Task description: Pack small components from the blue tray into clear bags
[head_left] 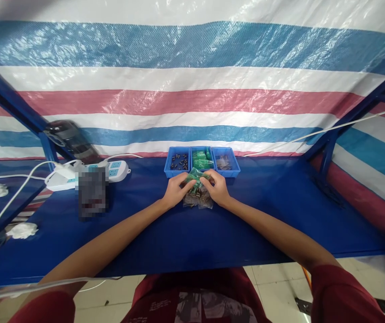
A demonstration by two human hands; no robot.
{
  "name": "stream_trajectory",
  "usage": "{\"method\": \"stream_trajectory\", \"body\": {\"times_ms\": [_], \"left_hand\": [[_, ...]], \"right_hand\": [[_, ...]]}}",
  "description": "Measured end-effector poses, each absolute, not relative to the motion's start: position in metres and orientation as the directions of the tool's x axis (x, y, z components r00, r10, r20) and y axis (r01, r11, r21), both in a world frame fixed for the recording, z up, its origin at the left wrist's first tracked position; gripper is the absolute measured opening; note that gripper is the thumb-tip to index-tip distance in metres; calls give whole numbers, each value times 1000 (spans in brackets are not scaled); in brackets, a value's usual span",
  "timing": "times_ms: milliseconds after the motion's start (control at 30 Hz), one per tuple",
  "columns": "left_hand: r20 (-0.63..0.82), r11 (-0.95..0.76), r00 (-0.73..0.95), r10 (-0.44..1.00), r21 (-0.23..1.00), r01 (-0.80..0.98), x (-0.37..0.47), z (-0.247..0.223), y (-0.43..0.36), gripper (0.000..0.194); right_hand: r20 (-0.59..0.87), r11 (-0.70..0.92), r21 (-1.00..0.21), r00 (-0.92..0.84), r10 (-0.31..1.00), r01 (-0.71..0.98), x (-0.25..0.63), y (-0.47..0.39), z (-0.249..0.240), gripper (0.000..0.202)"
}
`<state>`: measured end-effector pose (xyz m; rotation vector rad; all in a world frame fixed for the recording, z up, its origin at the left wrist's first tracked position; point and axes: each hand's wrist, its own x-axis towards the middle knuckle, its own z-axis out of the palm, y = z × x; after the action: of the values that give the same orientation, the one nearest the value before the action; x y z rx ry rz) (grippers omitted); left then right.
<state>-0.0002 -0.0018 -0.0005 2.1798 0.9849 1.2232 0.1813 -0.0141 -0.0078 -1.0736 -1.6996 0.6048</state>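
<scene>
Bright even light, tarp glare, warped edges

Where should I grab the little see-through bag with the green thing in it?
Probably by its top edge, from above, one hand at each corner. The clear bag lies flat on the blue table with small dark parts weighing down its lower end, and the left hand and right hand already pinch its top.

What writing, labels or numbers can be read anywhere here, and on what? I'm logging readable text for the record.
None can be read.
Shirt print: pale marks, too blurred to read.
Power strip: no legible marking.
Dark object beside it: blurred out.
Small bags between left hand and right hand: no readable label.
</scene>
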Motion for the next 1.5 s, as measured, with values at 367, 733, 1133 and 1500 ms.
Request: {"method": "stream_trajectory", "body": {"times_ms": [367, 733, 1133, 1500], "left_hand": [[499, -594, 327, 802, 719, 361, -1, -8, 0, 27], [500, -608, 352, 791, 705, 365, 0, -4, -2, 29], [519, -619, 337, 785, 677, 399, -1, -2, -1, 41], [510, -619, 354, 784, 686, 382, -1, 1, -4, 40]], "right_hand": [[603, 605, -729, -118, 789, 320, 176, -13, -14, 27], [589, 575, -735, -83, 804, 359, 176, -12, -18, 37], [613, 613, -713, -123, 781, 341, 175, -14, -17, 27], [578, 582, -750, -116, 808, 315, 176, -15, -20, 27]]}}
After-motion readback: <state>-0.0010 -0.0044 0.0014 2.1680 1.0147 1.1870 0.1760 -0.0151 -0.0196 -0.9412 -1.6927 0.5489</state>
